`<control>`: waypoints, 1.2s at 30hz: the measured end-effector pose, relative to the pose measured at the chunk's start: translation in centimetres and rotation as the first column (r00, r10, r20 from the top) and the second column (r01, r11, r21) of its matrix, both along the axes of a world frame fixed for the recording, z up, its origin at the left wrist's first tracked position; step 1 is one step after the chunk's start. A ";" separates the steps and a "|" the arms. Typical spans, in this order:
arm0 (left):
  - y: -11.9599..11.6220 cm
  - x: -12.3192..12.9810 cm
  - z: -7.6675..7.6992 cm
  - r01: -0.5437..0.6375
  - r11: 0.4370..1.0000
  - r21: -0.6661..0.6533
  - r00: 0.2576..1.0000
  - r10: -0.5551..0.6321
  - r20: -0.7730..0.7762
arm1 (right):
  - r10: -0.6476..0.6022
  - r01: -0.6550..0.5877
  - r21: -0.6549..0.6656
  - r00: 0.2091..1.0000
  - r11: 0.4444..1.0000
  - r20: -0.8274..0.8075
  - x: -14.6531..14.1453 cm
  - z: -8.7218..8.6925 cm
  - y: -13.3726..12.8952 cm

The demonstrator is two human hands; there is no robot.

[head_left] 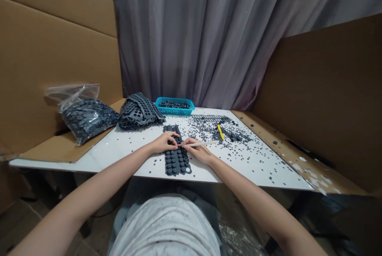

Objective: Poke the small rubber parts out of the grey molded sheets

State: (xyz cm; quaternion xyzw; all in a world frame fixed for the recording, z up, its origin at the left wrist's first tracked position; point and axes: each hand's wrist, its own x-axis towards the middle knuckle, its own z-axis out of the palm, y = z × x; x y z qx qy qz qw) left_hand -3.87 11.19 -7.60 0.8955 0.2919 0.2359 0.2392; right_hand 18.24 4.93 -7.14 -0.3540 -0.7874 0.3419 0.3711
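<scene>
A dark grey rubber strip of round buttons (176, 160) lies lengthwise on the white table, right in front of me. My left hand (164, 142) curls over its far end, fingertips pressed onto the rubber. My right hand (197, 152) sits beside it and pinches a thin pale stick (203, 143), whose tip reaches the left fingertips. Several small dark rubber pieces are scattered around both hands. A yellow pen-like tool (220, 131) lies among them, beyond my right hand.
The white tabletop (256, 164) is strewn with loose pieces. Further left are a heap of perforated rubber sheets (140, 110) and a plastic bag of rubber parts (85, 122). A blue plastic basket (174, 106) stands at the back. Cardboard panels (322, 88) flank the table before a grey curtain (185, 37).
</scene>
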 end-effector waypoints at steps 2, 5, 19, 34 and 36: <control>0.0 0.0 0.0 -0.002 1.000 0.002 1.000 0.002 -0.003 | -0.016 0.016 0.012 1.000 1.000 0.021 0.0 0.0 0.1; 0.1 0.0 -0.1 -0.001 1.000 0.004 1.000 0.001 -0.009 | -0.031 0.030 0.030 0.999 0.999 0.027 -0.1 0.0 0.0; 0.0 0.1 0.0 -0.013 1.000 0.008 1.000 0.014 -0.020 | -0.027 0.023 0.122 0.999 0.992 0.038 -0.1 -0.2 -0.2; 0.0 0.0 0.0 0.000 1.000 0.019 1.000 0.000 -0.004 | -0.038 0.027 0.128 0.996 0.991 0.080 -0.1 -0.5 0.1; 0.0 0.0 -0.1 0.002 1.000 0.019 1.000 -0.002 -0.001 | -0.030 0.023 0.117 0.998 0.993 0.056 -0.1 -0.4 0.1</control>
